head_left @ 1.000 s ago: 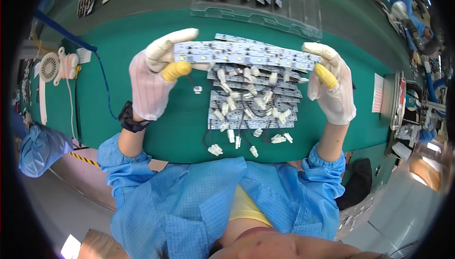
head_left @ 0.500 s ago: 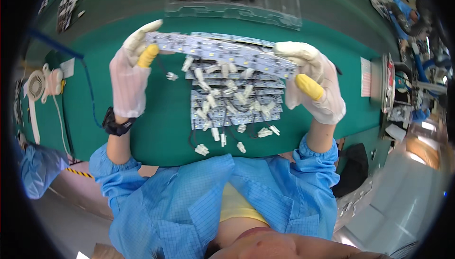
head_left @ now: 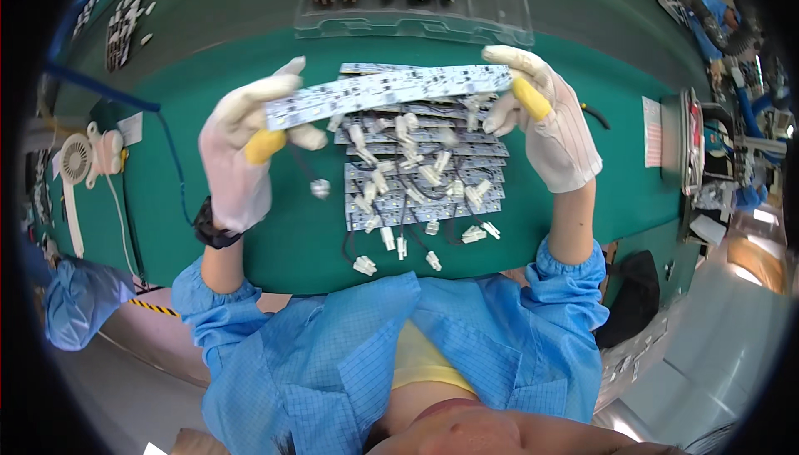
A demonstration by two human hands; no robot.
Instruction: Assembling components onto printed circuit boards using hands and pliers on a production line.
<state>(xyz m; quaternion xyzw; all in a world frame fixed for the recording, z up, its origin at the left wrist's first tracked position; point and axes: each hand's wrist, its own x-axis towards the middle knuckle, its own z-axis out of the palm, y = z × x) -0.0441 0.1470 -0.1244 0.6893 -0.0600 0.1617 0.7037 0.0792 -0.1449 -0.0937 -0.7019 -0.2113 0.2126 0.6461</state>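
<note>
A long white LED strip board point(head_left: 391, 89) is held up by its two ends above the green mat point(head_left: 208, 64). My left hand point(head_left: 241, 151), in a white glove with a yellow thumb cot, grips the strip's left end. My right hand point(head_left: 545, 118), gloved the same way, grips the right end. A short black wire with a white connector point(head_left: 320, 188) dangles from the strip near my left hand. Under the strip lies a stack of similar strip boards point(head_left: 420, 176) with white connectors and black wires.
A clear plastic tray point(head_left: 416, 1) with more boards sits at the far edge of the mat. A small white fan point(head_left: 79, 159) stands at the left. Small parts point(head_left: 116, 30) lie at the far left. Equipment point(head_left: 699, 155) crowds the right edge.
Both hands have lifted one strip off the stack and raised it, its left end now lower than its right. The view has shifted slightly.
</note>
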